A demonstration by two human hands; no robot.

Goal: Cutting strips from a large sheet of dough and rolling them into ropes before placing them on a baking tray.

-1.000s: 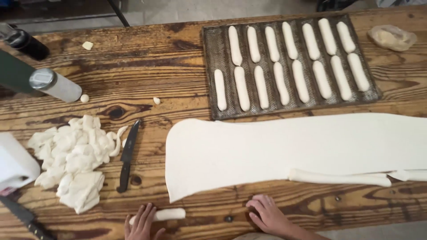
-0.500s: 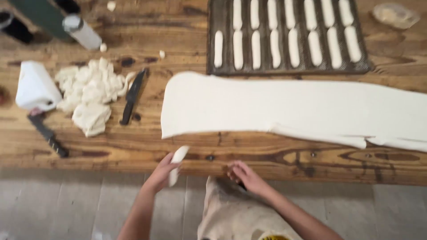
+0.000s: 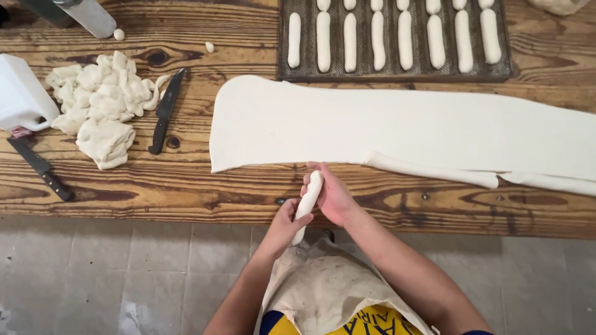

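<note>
While the left hand (image 3: 287,222) and right hand (image 3: 332,197) grip it, the dough stick (image 3: 307,203) lies between them.

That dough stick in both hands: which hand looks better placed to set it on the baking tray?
Probably the right hand: it grips the dough stick's upper end, nearer the tray; the left hand holds lower.

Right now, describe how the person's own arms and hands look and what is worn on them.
Both forearms are bare, with no sleeves in view. The left hand and right hand wear no gloves, and no rings, watch or bracelet show. Fingers are uncovered. A light beige apron over a yellow and blue top hangs below.
</note>
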